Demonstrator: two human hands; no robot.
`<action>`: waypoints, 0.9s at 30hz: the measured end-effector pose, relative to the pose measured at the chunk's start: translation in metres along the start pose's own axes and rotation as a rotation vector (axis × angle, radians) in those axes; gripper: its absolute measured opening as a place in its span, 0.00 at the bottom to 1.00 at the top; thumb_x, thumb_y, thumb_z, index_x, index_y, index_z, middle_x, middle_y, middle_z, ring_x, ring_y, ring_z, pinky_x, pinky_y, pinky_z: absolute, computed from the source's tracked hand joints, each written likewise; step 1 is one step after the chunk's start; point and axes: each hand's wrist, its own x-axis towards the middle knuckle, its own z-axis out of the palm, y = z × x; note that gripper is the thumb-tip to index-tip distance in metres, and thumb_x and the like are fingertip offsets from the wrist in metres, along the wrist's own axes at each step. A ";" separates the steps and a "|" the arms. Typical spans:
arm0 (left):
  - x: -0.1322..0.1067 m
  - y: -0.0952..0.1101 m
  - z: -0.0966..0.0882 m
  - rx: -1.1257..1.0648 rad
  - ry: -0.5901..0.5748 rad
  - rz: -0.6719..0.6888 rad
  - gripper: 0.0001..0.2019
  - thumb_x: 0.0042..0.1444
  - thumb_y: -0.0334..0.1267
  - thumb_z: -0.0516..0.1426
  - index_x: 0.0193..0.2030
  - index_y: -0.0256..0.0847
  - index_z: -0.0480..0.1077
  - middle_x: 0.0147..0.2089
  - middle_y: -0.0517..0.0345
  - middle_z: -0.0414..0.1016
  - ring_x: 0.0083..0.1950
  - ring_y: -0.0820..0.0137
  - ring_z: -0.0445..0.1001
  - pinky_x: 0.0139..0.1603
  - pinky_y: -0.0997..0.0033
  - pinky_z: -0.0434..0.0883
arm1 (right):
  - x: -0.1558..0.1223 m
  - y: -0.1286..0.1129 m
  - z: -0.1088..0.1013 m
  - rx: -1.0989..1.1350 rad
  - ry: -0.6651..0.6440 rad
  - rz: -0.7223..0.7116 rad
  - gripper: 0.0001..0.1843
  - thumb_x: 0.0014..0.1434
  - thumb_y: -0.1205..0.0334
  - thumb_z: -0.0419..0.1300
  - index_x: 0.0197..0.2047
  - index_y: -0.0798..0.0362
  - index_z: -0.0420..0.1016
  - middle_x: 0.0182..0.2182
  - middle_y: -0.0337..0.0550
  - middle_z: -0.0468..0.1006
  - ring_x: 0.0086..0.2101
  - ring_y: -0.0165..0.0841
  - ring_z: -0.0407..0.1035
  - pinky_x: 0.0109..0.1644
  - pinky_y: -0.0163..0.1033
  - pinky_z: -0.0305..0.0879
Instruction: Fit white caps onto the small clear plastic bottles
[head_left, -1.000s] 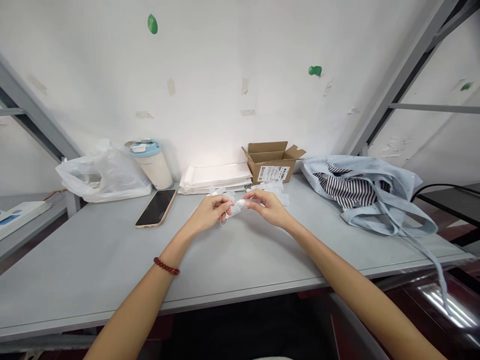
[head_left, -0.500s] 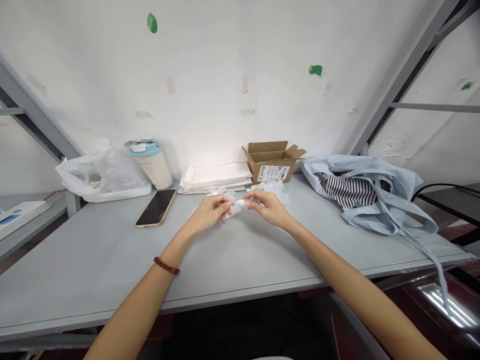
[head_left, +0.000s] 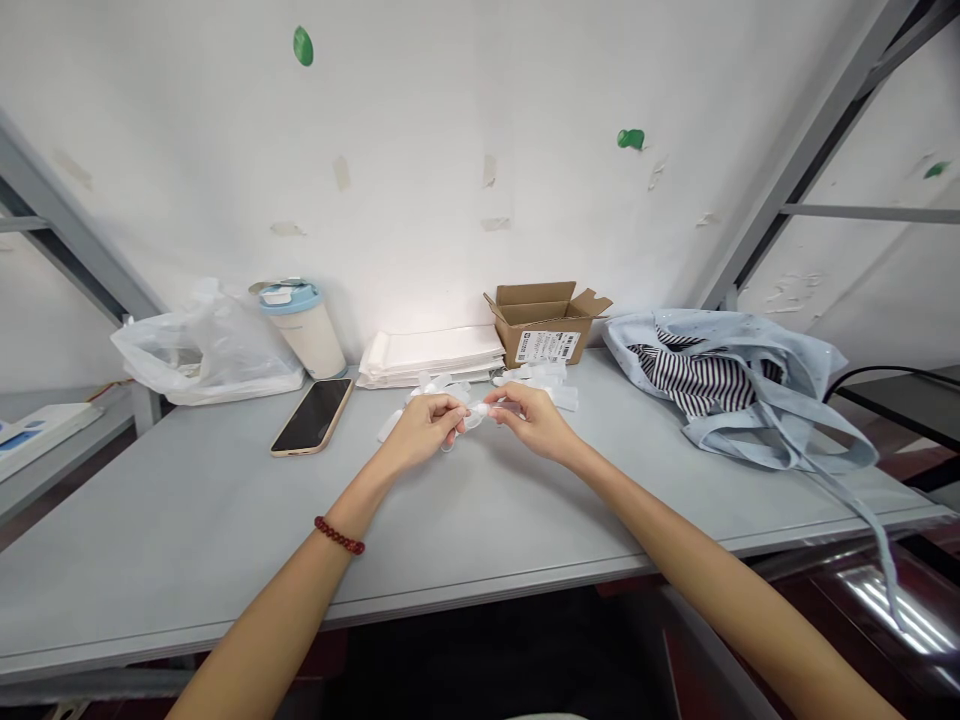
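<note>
Between my two hands is a small translucent white plastic piece (head_left: 480, 410), too small to name its kind. My left hand (head_left: 429, 425) pinches its left end, and a thin clear loop (head_left: 448, 447) hangs below those fingers. My right hand (head_left: 534, 415) pinches the right side with thumb and fingertips. Behind the hands, several similar clear plastic pieces (head_left: 562, 397) lie on the grey table (head_left: 480, 520), partly hidden by my fingers.
At the back stand an open cardboard box (head_left: 547, 335) and a stack of white envelopes (head_left: 431, 355). To the left are a phone (head_left: 312, 417), a cup with a blue lid (head_left: 304, 325) and a plastic bag (head_left: 217, 350). A light-blue cloth bag (head_left: 720, 375) lies right.
Both hands stay pinched on the plastic piece, which has shifted slightly left. My left wrist has moved a little to the right.
</note>
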 end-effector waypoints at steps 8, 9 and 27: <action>0.000 -0.005 0.002 -0.013 -0.015 0.021 0.12 0.52 0.44 0.53 0.26 0.37 0.66 0.24 0.60 0.69 0.22 0.76 0.64 0.25 0.74 0.62 | -0.001 0.001 0.003 -0.043 0.006 -0.047 0.05 0.57 0.64 0.56 0.36 0.53 0.72 0.32 0.43 0.76 0.33 0.32 0.68 0.35 0.37 0.62; 0.000 -0.006 0.002 -0.013 -0.014 0.022 0.12 0.52 0.44 0.53 0.26 0.37 0.66 0.24 0.60 0.69 0.22 0.76 0.64 0.25 0.74 0.62 | -0.001 0.001 0.003 -0.045 0.006 -0.049 0.05 0.57 0.64 0.56 0.36 0.53 0.72 0.32 0.43 0.76 0.33 0.32 0.68 0.35 0.37 0.62; -0.003 0.009 -0.003 -0.003 -0.002 0.019 0.13 0.53 0.45 0.53 0.26 0.38 0.67 0.23 0.61 0.68 0.22 0.76 0.64 0.24 0.75 0.61 | -0.001 -0.003 0.001 0.080 -0.023 0.048 0.13 0.54 0.55 0.59 0.39 0.54 0.72 0.36 0.44 0.76 0.35 0.33 0.69 0.39 0.39 0.66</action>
